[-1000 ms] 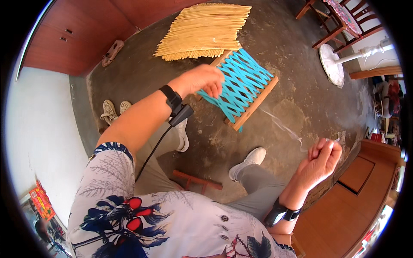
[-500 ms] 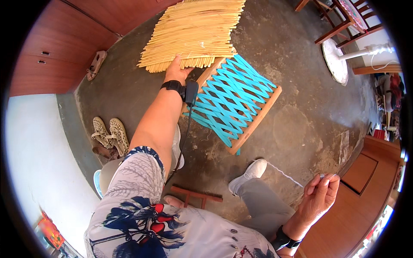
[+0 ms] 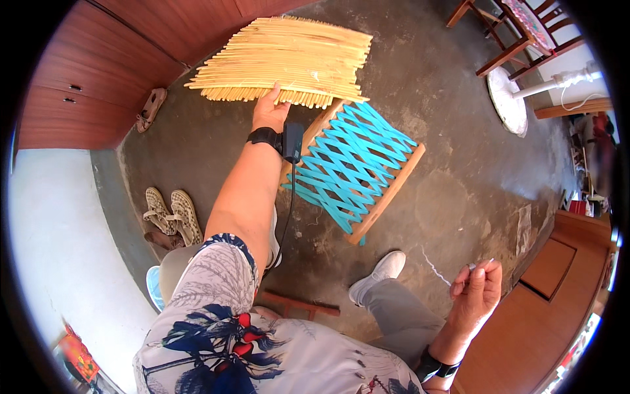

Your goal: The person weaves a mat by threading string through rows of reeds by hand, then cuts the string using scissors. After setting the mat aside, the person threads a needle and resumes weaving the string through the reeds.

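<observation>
Since half a second earlier, my right hand (image 3: 474,295) had drawn in a little, and the yellow stick mat (image 3: 282,59) had swung, its left end reaching farther left, with my left hand (image 3: 269,108) staying on its near edge. Nearest, my right fingers were closed in a pinch on a white strand (image 3: 436,270); something thin and shiny poked from the fingertips, too small to name. The strand trailed slack near my right shoe (image 3: 380,272), so one step could have snagged it. A black cable (image 3: 291,203) hung beside my left forearm; a wide reach might have dragged it across the blue webbing (image 3: 331,209). That webbing was laced over a wooden frame (image 3: 387,194) on the floor (image 3: 453,197). Farther out, my left hand gripped the mat, thumb on top, other fingers mostly hidden beneath. The mat lay beyond the frame, its near right corner overlapping the frame's far end; I couldn't tell whether it rested there or hovered. With one edge held, I judged the far sticks could have sagged or fanned if their binding was loose, and the ragged ends could have caught in the webbing.
</observation>
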Motion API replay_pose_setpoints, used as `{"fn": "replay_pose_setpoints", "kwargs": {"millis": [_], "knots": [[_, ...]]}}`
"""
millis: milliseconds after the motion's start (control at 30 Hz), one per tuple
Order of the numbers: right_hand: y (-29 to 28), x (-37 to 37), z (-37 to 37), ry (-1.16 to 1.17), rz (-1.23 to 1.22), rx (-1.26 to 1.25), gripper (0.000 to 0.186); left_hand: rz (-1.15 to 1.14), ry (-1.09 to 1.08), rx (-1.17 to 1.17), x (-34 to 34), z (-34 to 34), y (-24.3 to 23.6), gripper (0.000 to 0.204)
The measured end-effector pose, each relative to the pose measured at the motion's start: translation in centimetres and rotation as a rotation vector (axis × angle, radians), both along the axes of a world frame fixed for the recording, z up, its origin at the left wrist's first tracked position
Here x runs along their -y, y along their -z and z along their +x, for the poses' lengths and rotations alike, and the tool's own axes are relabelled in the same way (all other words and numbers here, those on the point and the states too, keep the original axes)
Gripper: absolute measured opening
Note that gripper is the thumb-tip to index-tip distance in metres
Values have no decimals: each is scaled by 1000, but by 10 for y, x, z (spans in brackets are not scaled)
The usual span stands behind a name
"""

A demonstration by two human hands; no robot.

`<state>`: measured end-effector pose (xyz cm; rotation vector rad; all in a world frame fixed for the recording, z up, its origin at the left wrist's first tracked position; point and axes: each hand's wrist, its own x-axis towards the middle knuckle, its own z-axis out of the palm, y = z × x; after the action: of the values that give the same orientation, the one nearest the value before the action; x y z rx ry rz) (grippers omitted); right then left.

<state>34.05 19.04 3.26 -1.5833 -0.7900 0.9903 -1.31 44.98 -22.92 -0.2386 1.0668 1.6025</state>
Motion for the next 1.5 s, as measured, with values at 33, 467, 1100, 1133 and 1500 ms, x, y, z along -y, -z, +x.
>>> {"fn": "replay_pose_setpoints", "kwargs": {"millis": [33, 467, 1100, 1133, 1500], "knots": [[-1, 3, 0, -14, -8, 12, 7, -4, -29, -31, -1, 2, -11, 31], [-9, 18, -12, -133, 104, -73, 8, 140, 11, -57, 53, -6, -177, 24], [-165, 228, 27, 171, 712, -171, 14, 638, 567, -335, 414, -85, -294, 49], [-166, 229, 8, 164, 671, -153, 12, 613, 585, -317, 417, -87, -288, 49], [-35, 206, -96, -740, 293, 259, 9, 492, 881, -69, 388, -82, -225, 39]]}}
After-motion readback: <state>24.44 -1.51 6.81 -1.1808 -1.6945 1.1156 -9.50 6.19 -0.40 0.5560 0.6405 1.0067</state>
